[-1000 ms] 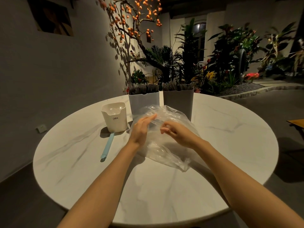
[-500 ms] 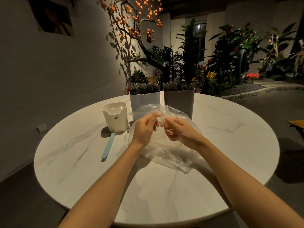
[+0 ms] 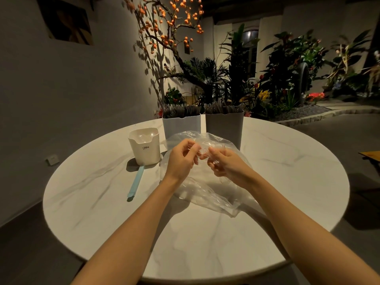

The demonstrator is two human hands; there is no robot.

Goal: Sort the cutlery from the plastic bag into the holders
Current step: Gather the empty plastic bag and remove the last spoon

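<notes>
1. Head view: the left hand (image 3: 181, 159) and right hand (image 3: 225, 165) both pinch the crumpled clear plastic bag (image 3: 207, 194) with curled fingers, above the round white marble table (image 3: 287, 161).
2. The bag lies mid-table, just in front of the white holder (image 3: 181, 125) and grey holder (image 3: 224, 126), both packed with dark cutlery.
3. A cream cup (image 3: 145, 146) stands to the left, with a light-blue utensil (image 3: 136, 183) beside it.

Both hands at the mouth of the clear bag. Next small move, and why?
Probably pull the two hands apart to open the clear plastic bag. The left hand and right hand each pinch its gathered film near the top, so the mouth looks closed; its contents are not clear from here.
</notes>
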